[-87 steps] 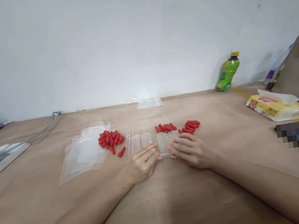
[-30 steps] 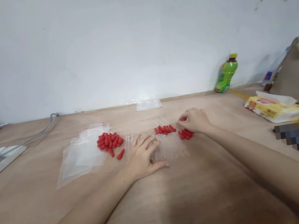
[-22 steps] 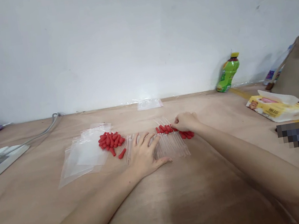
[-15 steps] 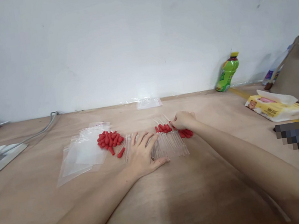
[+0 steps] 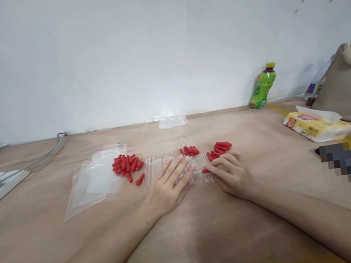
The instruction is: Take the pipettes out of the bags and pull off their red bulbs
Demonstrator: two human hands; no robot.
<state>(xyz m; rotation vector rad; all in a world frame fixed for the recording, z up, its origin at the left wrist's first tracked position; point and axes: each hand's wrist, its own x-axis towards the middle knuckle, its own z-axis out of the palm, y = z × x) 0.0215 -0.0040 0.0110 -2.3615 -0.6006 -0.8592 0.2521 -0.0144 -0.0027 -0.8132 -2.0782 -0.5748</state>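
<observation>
My left hand [image 5: 168, 187] lies over a row of thin clear glass dropper tubes [image 5: 155, 170]. Its fingers are close together, with one tube's end at the index finger and thumb; the fingers partly hide the contact. My right hand [image 5: 234, 174] pinches a red rubber bulb [image 5: 206, 171] at the other end of this tube, which lies level between both hands. Just behind the tubes are several red-bulbed droppers [image 5: 190, 150], their tubes pointing away. More red bulbs [image 5: 220, 147] are heaped beyond my right hand. A larger pile of red bulbs [image 5: 126, 163] sits to the left, one bulb [image 5: 140, 179] apart.
Clear plastic bags [image 5: 98, 179] are stacked at left, beside a power strip [image 5: 7, 182] with a grey cable. Another bag [image 5: 173, 122] lies by the wall. On the right stand a green bottle [image 5: 263, 86], a yellow tissue pack [image 5: 316, 126] and a beige bag [image 5: 348, 86].
My right hand has come back from the red bulbs toward me, bringing one bulb to a tube. My left hand's spread fingers have drawn together.
</observation>
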